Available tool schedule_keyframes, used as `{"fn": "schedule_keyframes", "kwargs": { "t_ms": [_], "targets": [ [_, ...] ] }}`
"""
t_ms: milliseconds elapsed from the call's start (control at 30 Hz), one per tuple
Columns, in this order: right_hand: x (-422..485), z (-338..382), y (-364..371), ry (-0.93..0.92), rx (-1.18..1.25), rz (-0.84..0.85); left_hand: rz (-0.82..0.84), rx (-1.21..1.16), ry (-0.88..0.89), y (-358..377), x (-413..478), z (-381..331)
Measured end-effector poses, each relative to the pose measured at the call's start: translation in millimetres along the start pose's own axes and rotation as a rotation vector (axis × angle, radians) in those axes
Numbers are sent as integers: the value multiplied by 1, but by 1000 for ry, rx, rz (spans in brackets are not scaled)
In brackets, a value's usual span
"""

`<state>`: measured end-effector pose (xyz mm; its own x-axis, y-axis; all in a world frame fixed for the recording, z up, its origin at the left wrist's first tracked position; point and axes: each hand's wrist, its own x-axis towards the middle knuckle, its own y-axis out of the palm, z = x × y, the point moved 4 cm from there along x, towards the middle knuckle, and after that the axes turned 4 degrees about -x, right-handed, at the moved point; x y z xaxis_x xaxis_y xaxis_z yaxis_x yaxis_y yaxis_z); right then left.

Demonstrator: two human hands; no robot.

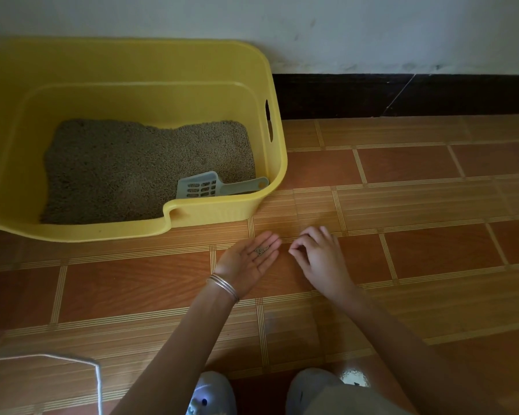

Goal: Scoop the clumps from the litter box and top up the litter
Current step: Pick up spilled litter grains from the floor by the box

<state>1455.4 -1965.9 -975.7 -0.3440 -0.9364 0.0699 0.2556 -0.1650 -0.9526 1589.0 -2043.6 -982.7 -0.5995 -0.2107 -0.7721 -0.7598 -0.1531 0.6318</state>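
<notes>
Head view looks down on a tiled floor (pixel 402 205) with a yellow litter box (pixel 270 175) standing against the wall (pixel 372 31), its left end cut off by the frame edge. Brownish litter (pixel 126 169) covers most of the box's bottom, with bare yellow showing along the far side and at the left. A pale grey slotted scoop (pixel 204 185) lies on the litter in the near right corner, its handle resting toward the box's right wall; the near rim hides the scoop's front edge. Just in front of the box, the left hand (pixel 249 262) is held flat, palm up, fingers extended, its grip fully open, with a small pile of loose granules (pixel 262 251) resting at the base of the fingers; they are too small to tell whether they are litter or clump fragments. 3 thin bangles (pixel 224 287) circle that wrist. The right hand (pixel 319 256) hovers just beside it, palm down, thumb and forefinger pinched together toward the left palm; whether anything sits between those fingertips cannot be made out. Both forearms run down out of the frame. At the bottom, a pale shoe (pixel 213 393) and a grey-clad knee (pixel 318 390) are partly cut off, and a white cord (pixel 98 381) loops in at the lower left.
</notes>
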Motion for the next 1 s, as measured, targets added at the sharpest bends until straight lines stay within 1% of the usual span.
{"fn": "schedule_keyframes", "kwargs": {
  "t_ms": [67, 133, 233, 367, 467, 533, 600, 700, 833, 933, 1000],
  "targets": [
    [6, 6, -12, 28, 186, -51, 16, 6, -1, 7, -3, 0],
    [13, 17, -28, -11, 291, -87, 29, 25, 10, 18, -6, 0],
    [20, 26, -57, -60, 347, -127, 63, 50, 18, 42, -15, 2],
    [17, 11, -104, 21, 401, -163, 117, 14, -17, 73, -30, 1],
    [19, -9, -140, 121, 343, -133, 136, 17, -41, 101, -46, 0],
    [22, -20, -166, 204, 299, -74, 140, 39, -46, 124, -62, -1],
    [26, -24, -198, 245, 218, -32, 139, 50, -56, 150, -83, -5],
    [33, -14, -259, 242, 34, -34, 124, 88, -60, 196, -123, -11],
    [39, 17, -349, 185, -202, -40, 117, 116, -39, 267, -192, -22],
    [43, 46, -421, 160, -289, -12, 109, 127, -11, 320, -249, -32],
    [42, 69, -471, 145, -300, -21, 118, 112, -5, 354, -292, -36]
  ]
}}
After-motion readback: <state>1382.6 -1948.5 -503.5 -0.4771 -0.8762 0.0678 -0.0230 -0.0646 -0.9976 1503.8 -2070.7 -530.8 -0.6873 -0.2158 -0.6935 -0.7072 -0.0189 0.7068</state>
